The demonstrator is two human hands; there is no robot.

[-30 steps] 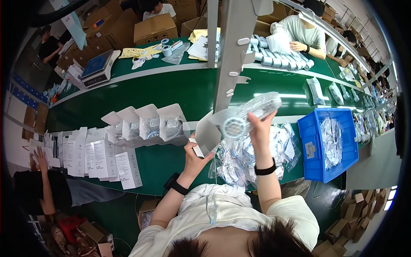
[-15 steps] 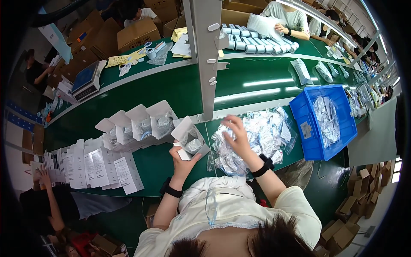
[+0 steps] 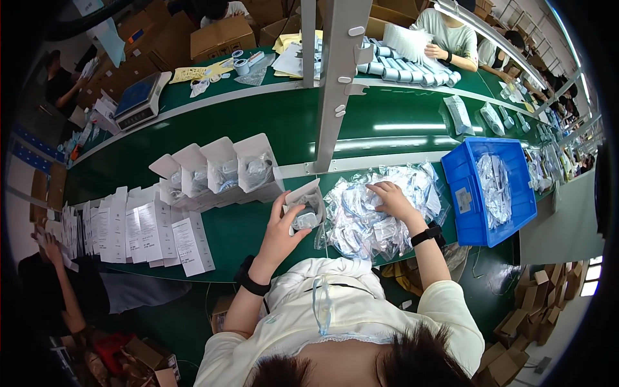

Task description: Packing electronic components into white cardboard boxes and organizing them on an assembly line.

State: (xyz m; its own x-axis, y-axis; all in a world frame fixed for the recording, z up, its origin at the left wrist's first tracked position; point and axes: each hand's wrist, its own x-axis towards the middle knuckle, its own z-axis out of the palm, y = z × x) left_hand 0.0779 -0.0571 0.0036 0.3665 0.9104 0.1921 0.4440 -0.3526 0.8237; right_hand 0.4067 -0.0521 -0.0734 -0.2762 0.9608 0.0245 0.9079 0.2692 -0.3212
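Observation:
My left hand (image 3: 278, 233) is closed around a small open white box (image 3: 314, 189). A clear-bagged, pale item (image 3: 305, 219) shows inside this box. My right hand (image 3: 394, 201) is over the pile of small clear plastic packets (image 3: 351, 216), its fingers apart and touching the top ones. No packet is visibly lifted in it. Left of the held box, several open white boxes (image 3: 258, 138) stand in a row with flaps raised, each with bagged contents.
Printed white folded cartons (image 3: 192, 248) lie in an overlapping row at the left. A blue bin (image 3: 459, 198) of packets stands at the right. A metal post (image 3: 335, 84) rises behind the packets. Beyond the green bench (image 3: 225, 245), people work near grey-blue cylinders (image 3: 412, 76).
My left hand has brought the box slightly right, beside the packets, and tilted it. My right hand has lowered from above the pile onto it. The whole view has shifted a little.

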